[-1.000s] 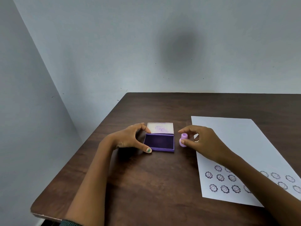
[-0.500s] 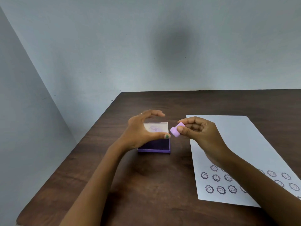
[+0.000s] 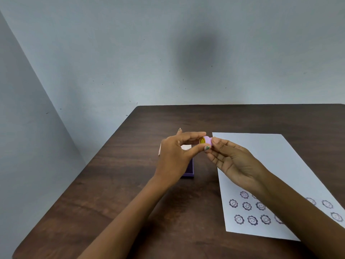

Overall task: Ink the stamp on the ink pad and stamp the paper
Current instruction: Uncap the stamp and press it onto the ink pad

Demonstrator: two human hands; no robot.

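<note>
A small lilac stamp with a yellow smiley end is held in the air above the table, lying sideways. My left hand pinches its yellow end with thumb and forefinger. My right hand grips its other end. The purple ink pad lies open on the table, mostly hidden behind my left hand; a bit of its pale lid shows. The white paper lies to the right, with rows of flower-face prints near its front edge.
The dark wooden table stands in a corner of pale walls; its left edge and front left corner are in view. My right forearm crosses over the paper's printed rows.
My right hand lifted the stamp off the table beside the pad and turned it sideways. My left hand left the pad and came up to pinch the stamp's end.
</note>
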